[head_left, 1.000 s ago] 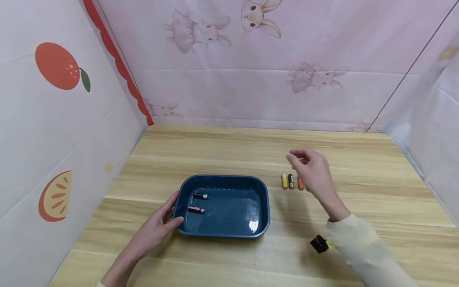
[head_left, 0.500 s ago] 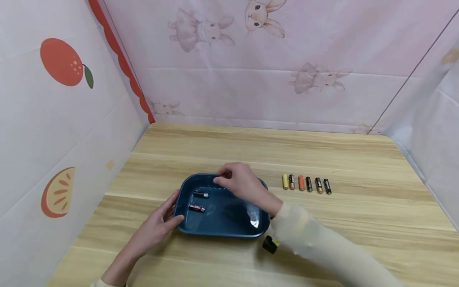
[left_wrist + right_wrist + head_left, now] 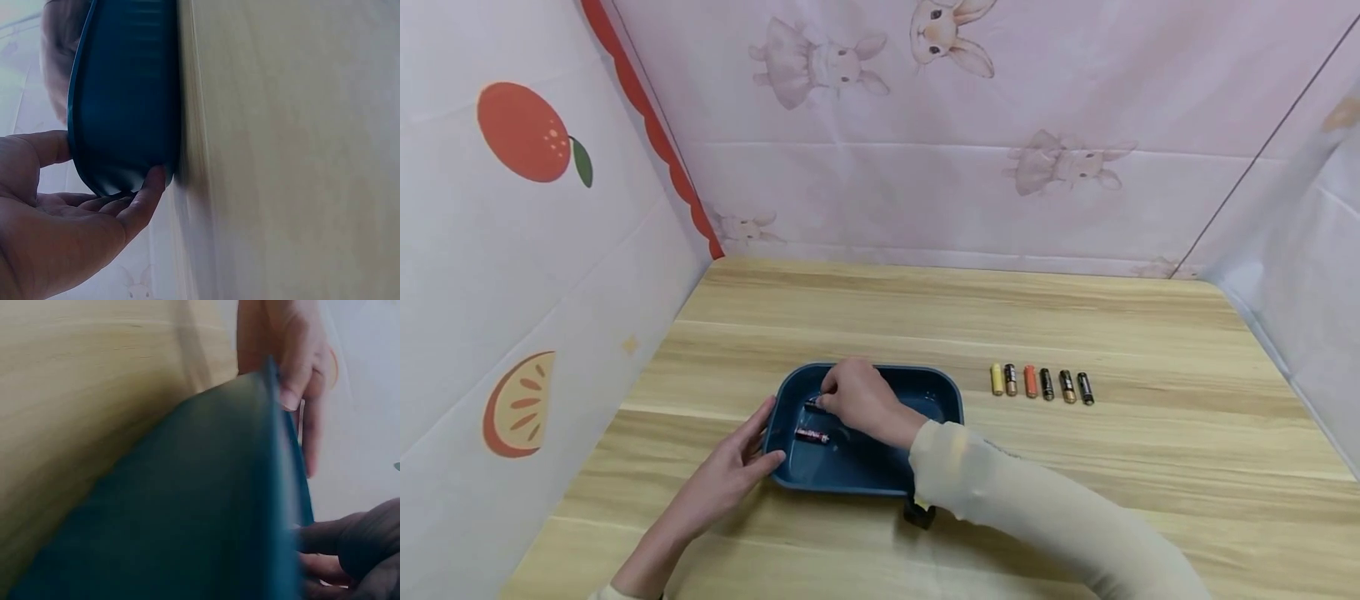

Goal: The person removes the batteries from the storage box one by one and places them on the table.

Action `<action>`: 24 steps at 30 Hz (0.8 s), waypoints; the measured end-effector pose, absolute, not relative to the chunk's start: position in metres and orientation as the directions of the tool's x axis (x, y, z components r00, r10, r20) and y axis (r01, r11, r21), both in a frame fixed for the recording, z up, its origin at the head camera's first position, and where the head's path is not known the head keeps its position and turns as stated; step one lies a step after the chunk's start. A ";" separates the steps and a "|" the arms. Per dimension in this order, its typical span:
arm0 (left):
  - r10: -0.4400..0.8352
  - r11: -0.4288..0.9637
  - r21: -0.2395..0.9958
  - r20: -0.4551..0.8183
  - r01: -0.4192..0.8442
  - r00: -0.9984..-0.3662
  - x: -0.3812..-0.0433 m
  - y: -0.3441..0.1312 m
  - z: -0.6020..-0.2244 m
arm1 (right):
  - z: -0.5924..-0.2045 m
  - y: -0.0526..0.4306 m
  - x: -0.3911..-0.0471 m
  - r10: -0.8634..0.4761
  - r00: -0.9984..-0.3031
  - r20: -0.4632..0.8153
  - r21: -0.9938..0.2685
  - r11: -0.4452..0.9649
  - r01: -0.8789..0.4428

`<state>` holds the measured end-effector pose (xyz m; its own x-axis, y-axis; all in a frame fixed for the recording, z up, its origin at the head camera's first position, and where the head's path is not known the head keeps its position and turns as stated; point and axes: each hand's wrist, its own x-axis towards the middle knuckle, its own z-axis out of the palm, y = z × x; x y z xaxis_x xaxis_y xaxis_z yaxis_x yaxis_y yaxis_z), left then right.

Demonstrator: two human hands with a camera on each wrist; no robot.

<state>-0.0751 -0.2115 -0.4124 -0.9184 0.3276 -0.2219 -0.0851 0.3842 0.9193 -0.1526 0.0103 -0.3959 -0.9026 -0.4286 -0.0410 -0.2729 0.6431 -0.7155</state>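
Note:
A dark blue rectangular tray (image 3: 857, 479) lies on the wooden table. My left hand (image 3: 733, 462) grips its left end, the thumb over the rim and the fingers against the outer wall, as the left wrist view shows on the tray's side (image 3: 125, 94). Inside, my right hand (image 3: 865, 402) reaches down and pinches a black battery (image 3: 812, 404), whose right end the fingertips cover. Just in front of it lies a dark battery with pinkish print (image 3: 812, 437). In the right wrist view, the tray wall hides part of the right hand (image 3: 369, 550).
Right of the tray, several batteries stand side by side in a row, among them a yellow battery (image 3: 997, 380), an orange battery (image 3: 1031, 382) and a black battery (image 3: 1086, 389). A black device (image 3: 919, 512) hangs under the right sleeve. Printed cloth walls enclose the table.
My right hand has moved left from above the battery row, over the tray's back rim, down to the black battery inside. The left hand keeps its hold on the tray.

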 end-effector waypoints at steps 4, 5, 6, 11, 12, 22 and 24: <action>0.329 0.388 0.919 -0.212 -0.073 -0.920 -0.076 -0.211 -0.411 | -0.405 0.008 -0.153 -0.430 -0.900 -0.071 -0.736 0.632 -0.244; 0.328 0.392 0.917 -0.213 -0.073 -0.920 -0.076 -0.211 -0.412 | -0.408 0.007 -0.152 -0.428 -0.901 -0.074 -0.738 0.631 -0.239; 0.328 0.392 0.917 -0.213 -0.073 -0.920 -0.076 -0.211 -0.412 | -0.411 0.007 -0.152 -0.429 -0.900 -0.077 -0.738 0.631 -0.238; 0.328 0.396 0.916 -0.211 -0.068 -0.921 -0.076 -0.211 -0.413 | -0.418 0.003 -0.151 -0.425 -0.902 -0.073 -0.722 0.646 -0.246; 0.330 0.393 0.917 -0.208 -0.066 -0.921 -0.076 -0.211 -0.414 | -0.419 0.002 -0.151 -0.425 -0.902 -0.078 -0.719 0.650 -0.244; 0.350 0.353 0.933 -0.197 -0.066 -0.916 -0.075 -0.212 -0.417 | -0.420 0.001 -0.152 -0.457 -0.884 -0.098 -0.713 0.652 -0.258; 0.353 0.346 0.936 -0.197 -0.068 -0.915 -0.075 -0.212 -0.417 | -0.414 0.002 -0.151 -0.452 -0.887 -0.094 -0.731 0.636 -0.247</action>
